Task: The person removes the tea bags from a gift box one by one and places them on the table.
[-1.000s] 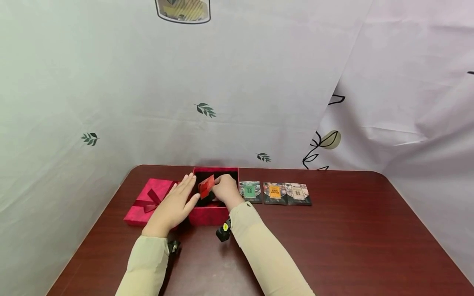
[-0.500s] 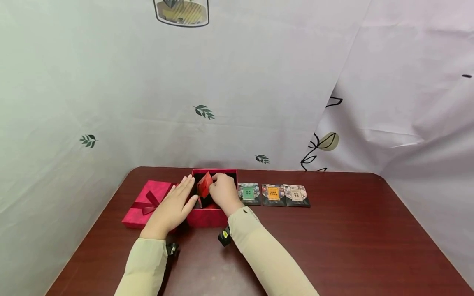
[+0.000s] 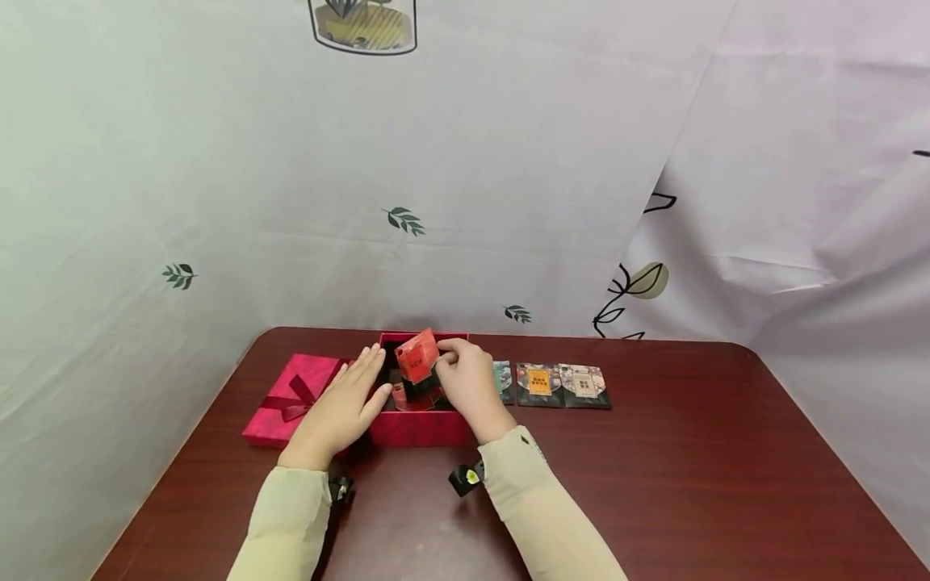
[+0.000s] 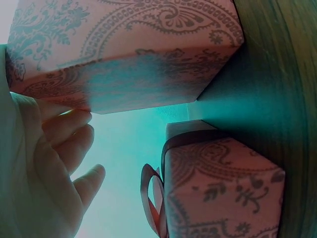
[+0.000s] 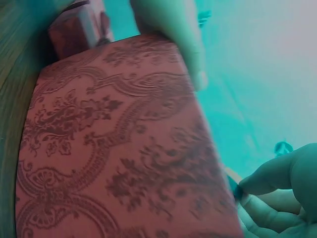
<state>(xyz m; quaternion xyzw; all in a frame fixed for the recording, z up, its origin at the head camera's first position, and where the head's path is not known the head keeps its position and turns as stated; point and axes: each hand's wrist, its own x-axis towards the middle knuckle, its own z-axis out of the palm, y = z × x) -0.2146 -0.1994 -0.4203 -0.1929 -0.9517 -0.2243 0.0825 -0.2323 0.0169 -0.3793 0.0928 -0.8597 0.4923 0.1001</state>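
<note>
A person's right hand [image 3: 468, 381] pinches a red packet [image 3: 416, 357] just above the open red gift box [image 3: 421, 428], while the left hand [image 3: 345, 403], fingers straight, rests flat against the box's left wall. The bow-tied lid [image 3: 286, 397] lies left of the box; three more packets [image 3: 554, 384] line up to its right. Held by one edge, the packet could slip and land crooked inside.

Head cam looks down from afar; both wrist cams sit close, sharing red box [image 3: 417, 426].
</note>
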